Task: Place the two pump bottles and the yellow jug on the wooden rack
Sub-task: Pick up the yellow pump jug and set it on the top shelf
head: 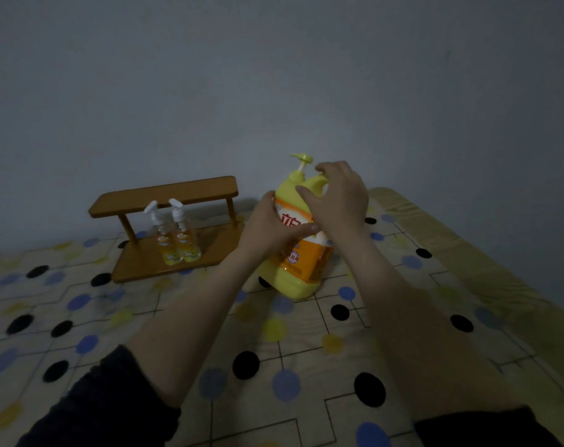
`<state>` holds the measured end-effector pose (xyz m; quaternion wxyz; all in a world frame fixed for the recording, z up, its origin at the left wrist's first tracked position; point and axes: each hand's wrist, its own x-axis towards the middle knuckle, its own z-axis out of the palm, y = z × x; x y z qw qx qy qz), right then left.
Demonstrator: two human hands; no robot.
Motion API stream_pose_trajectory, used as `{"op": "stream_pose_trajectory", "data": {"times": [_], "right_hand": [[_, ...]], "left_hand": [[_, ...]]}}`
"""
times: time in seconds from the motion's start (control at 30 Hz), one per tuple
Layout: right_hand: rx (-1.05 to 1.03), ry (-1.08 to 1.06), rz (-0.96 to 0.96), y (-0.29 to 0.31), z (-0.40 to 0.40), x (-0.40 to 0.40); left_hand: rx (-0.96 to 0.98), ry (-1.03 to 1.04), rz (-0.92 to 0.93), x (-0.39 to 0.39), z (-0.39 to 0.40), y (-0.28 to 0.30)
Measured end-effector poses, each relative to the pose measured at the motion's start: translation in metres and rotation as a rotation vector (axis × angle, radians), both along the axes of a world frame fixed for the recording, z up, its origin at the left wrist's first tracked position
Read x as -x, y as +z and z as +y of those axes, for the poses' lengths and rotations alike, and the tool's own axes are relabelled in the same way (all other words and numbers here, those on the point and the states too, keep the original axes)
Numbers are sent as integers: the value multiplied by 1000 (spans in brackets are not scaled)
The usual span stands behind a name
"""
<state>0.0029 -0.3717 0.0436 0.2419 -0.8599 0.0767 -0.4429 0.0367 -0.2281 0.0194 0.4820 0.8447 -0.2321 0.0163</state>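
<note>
The wooden rack [164, 196] has two shelves and stands at the back left by the wall. Two clear pump bottles [179, 240] with white pumps and yellow liquid stand side by side on its lower shelf. To its right, the big yellow jug [301, 272] with an orange label and a yellow pump rests on the cloth, tilted slightly. My left hand [271, 230] presses against the jug's left side over the label. My right hand [337, 198] curls over the jug's handle near the top, fingers partly spread.
A cloth with black, blue and yellow dots covers the table [274, 350]. A grey wall rises right behind the rack. The table's pale edge [461, 253] runs along the right. The rack's top shelf is bare.
</note>
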Motion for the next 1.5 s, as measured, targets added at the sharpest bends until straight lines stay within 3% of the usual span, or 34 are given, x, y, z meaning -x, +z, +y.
{"op": "stream_pose_trajectory", "data": {"times": [0.27, 0.4, 0.6, 0.97, 1.23, 1.5], "right_hand": [[55, 182, -178, 6, 34, 6], [-111, 229, -208, -4, 42, 18], [-420, 236, -106, -28, 56, 41], [-765, 136, -90, -66, 95, 60], [-801, 118, -143, -61, 100, 55], [-706, 201, -210, 5, 96, 23]], "left_hand": [[166, 21, -39, 0, 31, -5], [187, 28, -41, 5, 38, -7], [236, 12, -56, 13, 44, -10], [282, -56, -22, 27, 68, -18], [250, 5, -70, 25, 66, -12], [333, 148, -201, 5, 64, 46]]}}
